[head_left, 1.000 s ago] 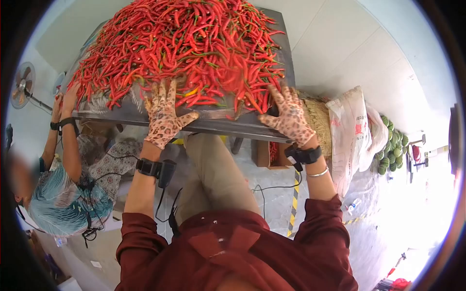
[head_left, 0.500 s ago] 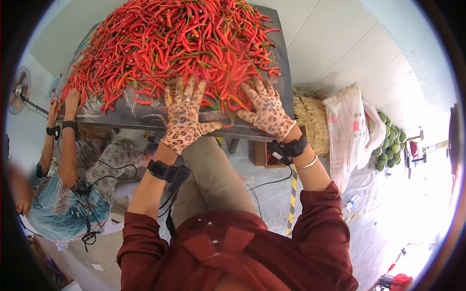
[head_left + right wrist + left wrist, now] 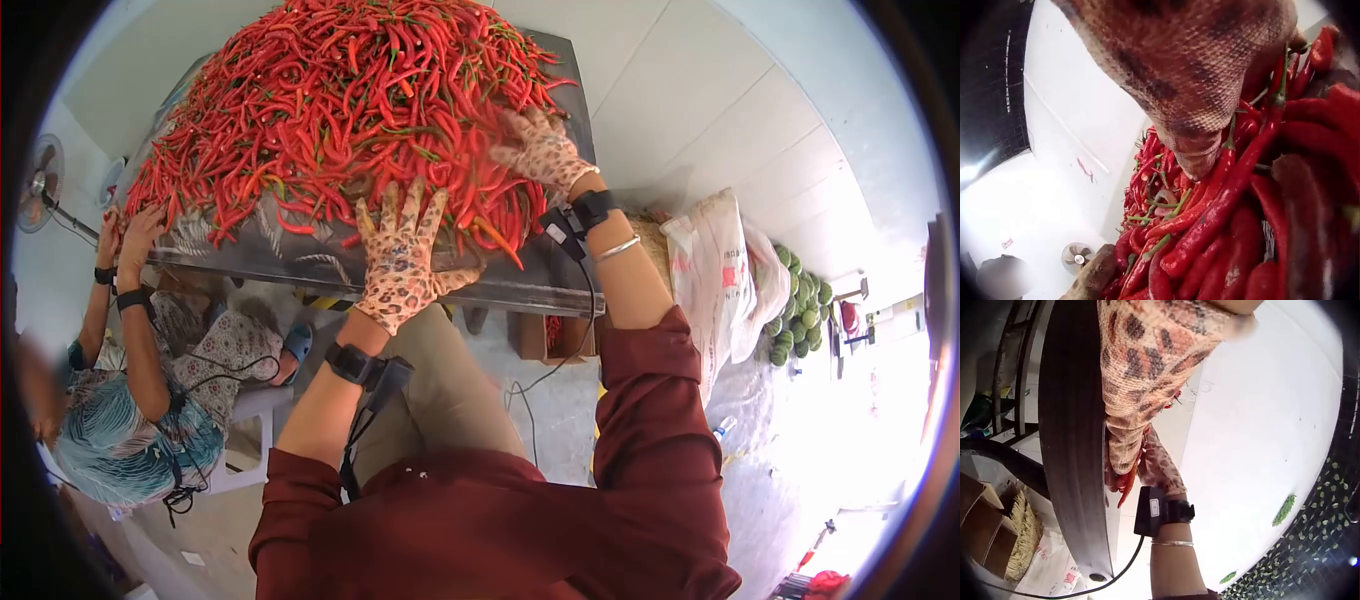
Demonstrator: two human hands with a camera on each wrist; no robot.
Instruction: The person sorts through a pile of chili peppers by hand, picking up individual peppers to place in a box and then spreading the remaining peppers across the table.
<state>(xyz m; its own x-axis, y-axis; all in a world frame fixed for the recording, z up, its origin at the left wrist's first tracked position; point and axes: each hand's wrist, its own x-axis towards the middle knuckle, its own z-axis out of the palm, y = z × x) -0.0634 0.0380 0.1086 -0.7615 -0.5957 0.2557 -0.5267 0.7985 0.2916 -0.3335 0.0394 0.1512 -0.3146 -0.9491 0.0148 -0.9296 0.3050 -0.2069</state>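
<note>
A big heap of red chili peppers (image 3: 340,110) covers a dark table (image 3: 560,280). My left hand (image 3: 400,265), in a leopard-print glove, lies at the heap's front edge with straight, spread fingers and the thumb out to the right. Farther back, my right hand (image 3: 548,155), gloved alike, rests against the heap's right side, its fingers stretched over the peppers and a little blurred. In the right wrist view a gloved digit touches glossy peppers with green stems (image 3: 1210,219). One orange-red chili (image 3: 497,243) lies near the front edge, between the hands.
At the left a seated person has both bare hands (image 3: 142,235) at the heap's left edge. A fan (image 3: 42,183) stands behind them. White sacks (image 3: 708,270) and a cardboard box (image 3: 535,337) stand right of and below the table; watermelons (image 3: 800,310) lie beyond. Black cables hang from the wrists.
My right hand has gone from the table's front right corner inward, then back up the heap's right side. The left hand has shifted right along the front edge, its fingers still spread.
</note>
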